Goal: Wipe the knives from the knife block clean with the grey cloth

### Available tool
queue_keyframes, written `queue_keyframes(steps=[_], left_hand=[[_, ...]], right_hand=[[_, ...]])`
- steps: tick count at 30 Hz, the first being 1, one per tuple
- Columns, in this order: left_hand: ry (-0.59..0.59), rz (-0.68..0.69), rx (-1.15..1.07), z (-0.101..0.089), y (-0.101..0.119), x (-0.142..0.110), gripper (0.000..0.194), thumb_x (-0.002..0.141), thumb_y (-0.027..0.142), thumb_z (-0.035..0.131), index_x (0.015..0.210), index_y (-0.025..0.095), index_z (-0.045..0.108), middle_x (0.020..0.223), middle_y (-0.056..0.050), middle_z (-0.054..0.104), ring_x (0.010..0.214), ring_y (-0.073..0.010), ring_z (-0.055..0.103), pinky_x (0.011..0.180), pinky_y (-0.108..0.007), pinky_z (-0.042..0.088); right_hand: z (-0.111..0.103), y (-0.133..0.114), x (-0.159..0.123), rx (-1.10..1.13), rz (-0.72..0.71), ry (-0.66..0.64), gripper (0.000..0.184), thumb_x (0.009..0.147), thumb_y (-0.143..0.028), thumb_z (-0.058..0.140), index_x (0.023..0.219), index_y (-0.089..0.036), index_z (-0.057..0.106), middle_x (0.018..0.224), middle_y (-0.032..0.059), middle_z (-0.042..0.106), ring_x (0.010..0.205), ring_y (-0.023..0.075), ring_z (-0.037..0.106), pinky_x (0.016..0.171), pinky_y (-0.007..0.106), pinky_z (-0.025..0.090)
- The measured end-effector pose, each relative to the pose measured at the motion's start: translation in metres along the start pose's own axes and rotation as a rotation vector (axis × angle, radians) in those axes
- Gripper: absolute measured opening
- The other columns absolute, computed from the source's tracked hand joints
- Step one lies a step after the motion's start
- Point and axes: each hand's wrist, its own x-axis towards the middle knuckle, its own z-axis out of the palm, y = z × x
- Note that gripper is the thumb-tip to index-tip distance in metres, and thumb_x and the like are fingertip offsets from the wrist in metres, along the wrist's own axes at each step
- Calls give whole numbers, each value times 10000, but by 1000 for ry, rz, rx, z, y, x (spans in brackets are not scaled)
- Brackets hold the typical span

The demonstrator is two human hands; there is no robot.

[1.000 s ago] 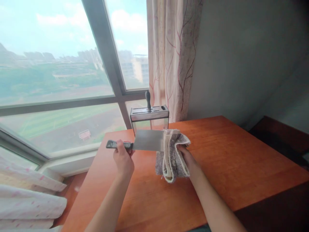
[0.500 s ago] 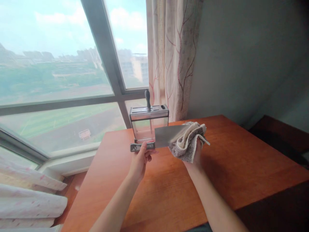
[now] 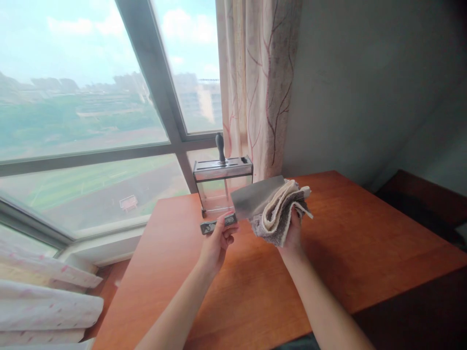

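Observation:
My left hand (image 3: pixel 216 242) grips the grey handle of a steel cleaver (image 3: pixel 251 200), held in the air over the wooden table (image 3: pixel 357 253) with the blade pointing right and tilted up. My right hand (image 3: pixel 292 232) holds a folded grey and cream cloth (image 3: pixel 279 214) pressed against the far end of the blade. Just behind the cleaver stands a metal and clear knife block (image 3: pixel 222 183) with one dark handle sticking up from its top.
A large window (image 3: pixel 91 121) with a grey frame fills the left side. A patterned curtain (image 3: pixel 259 87) hangs behind the knife block. A plain wall is at the right. Pale bedding (image 3: pixel 44 301) lies at lower left, beside the table's left edge.
Both hands moved away from me toward the knife block. The cleaver went from level to tilted up at its tip, and the cloth slid along to the blade's far end.

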Motion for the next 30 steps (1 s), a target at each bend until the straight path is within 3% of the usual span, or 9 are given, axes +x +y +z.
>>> queue_keyframes(steps=[6,9,12,16,19,26,30], left_hand=[[-173,-84,56,12,-17,-16,423,797,383,646,1191,241,590,844,-58,665,676,-138,594,554,-237,344],[-143,-79,35,13,-21,-19,457,773,377,676,1198,230,589,688,3,592,544,-80,479,521,-223,319],[-84,-21,79,9,-19,-16,450,759,391,687,1162,206,613,736,-5,614,540,-66,453,512,-210,324],[-55,59,174,3,-11,-11,442,775,410,661,1155,188,620,946,-75,679,746,-152,580,592,-235,408],[-53,79,235,1,-8,-9,448,767,408,668,1150,180,626,961,-88,689,786,-177,595,596,-241,414],[-91,58,184,5,-8,-6,390,704,286,725,1069,180,640,805,-28,656,556,-69,468,514,-208,343],[-72,67,141,2,-13,-2,248,667,175,696,909,183,643,717,19,584,527,-56,449,490,-185,339]], right_hand=[[4,10,-5,0,127,-14,459,781,-584,571,1106,-265,624,1040,6,708,983,211,640,931,384,478],[6,17,-12,-22,231,-31,462,716,-617,629,1003,-256,657,981,20,723,942,232,650,905,394,496],[8,25,-20,-56,324,-103,442,652,-585,710,947,-259,659,967,9,722,1006,242,629,927,408,483],[11,29,-23,-131,257,-129,403,612,-386,807,961,-269,643,986,-16,713,1063,227,602,939,391,470],[12,31,-21,-143,242,-86,379,645,-319,787,989,-262,639,1002,-12,711,1016,212,624,921,376,480],[7,31,-14,-45,260,22,321,697,-402,732,963,-240,652,982,-2,715,984,211,639,903,365,495],[7,24,-8,-3,220,-16,342,748,-512,651,998,-279,641,1025,-13,701,1033,211,613,894,391,494]])
